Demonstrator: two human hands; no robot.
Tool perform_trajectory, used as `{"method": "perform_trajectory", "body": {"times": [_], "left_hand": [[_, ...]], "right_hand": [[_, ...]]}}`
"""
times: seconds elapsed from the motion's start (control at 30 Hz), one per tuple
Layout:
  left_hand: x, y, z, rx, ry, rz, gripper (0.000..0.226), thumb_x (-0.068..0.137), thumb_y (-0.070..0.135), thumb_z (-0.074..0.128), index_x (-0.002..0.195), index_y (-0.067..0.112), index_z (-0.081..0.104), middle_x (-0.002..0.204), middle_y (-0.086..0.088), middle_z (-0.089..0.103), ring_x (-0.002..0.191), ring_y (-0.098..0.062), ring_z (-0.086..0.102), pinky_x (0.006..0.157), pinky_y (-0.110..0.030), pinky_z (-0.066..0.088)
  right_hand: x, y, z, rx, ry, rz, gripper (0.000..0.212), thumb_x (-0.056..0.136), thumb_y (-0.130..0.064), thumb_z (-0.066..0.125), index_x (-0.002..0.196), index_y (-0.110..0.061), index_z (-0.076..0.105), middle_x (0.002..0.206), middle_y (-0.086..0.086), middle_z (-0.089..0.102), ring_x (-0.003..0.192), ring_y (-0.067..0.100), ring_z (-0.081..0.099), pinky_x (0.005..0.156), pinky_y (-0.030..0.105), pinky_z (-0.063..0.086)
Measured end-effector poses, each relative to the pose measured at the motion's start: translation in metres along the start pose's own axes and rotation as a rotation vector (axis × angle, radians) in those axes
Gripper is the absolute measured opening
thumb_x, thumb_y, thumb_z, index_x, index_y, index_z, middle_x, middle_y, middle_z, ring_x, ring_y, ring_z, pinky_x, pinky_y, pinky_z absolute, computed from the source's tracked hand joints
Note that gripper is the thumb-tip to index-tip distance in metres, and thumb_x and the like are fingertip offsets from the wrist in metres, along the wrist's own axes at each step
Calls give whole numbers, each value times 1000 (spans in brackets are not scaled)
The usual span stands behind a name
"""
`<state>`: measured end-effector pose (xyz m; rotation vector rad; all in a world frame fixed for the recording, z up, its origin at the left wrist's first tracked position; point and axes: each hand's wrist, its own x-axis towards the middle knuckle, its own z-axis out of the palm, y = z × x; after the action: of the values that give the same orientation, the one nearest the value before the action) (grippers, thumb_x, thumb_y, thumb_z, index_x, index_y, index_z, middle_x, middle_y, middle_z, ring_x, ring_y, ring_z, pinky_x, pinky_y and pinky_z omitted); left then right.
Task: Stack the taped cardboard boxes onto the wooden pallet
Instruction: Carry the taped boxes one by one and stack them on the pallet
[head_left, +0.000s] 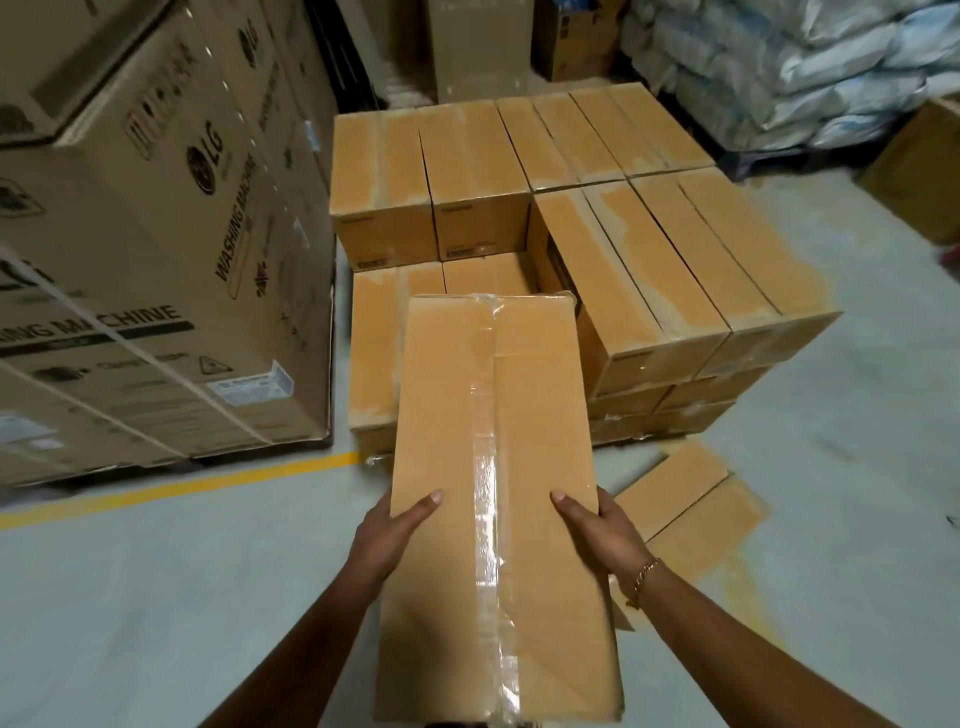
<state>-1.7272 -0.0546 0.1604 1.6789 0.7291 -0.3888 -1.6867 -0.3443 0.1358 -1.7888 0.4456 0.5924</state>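
Note:
I carry a long taped cardboard box (493, 467) in front of me, clear tape running down its top. My left hand (395, 535) grips its left edge with the thumb on top. My right hand (597, 530) grips the right edge the same way. Beyond the box stands the stack of taped boxes (649, 249), several layers high. Its near left corner has a lower layer (374, 338), partly hidden behind the carried box. The wooden pallet under the stack is hidden.
Large washing machine cartons (156, 234) stand close on the left behind a yellow floor line (182, 486). Two more taped boxes (685, 504) lie on the grey floor at my right. Wrapped white sacks (805, 67) are piled at the back right.

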Motion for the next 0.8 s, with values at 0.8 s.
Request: {"method": "perform_trajectory", "body": {"times": [0.8], "left_hand": [[297,156,29,-108,-68,-77,77,77,58,81,140,23,57,130,3,67,113,-21,62,101,-37,48]], "right_hand": [[290,-177,-17,-110,58,71,62,96,-44,67,149,-16,48,131,-7,56,123,17,50,101,27,33]]}}
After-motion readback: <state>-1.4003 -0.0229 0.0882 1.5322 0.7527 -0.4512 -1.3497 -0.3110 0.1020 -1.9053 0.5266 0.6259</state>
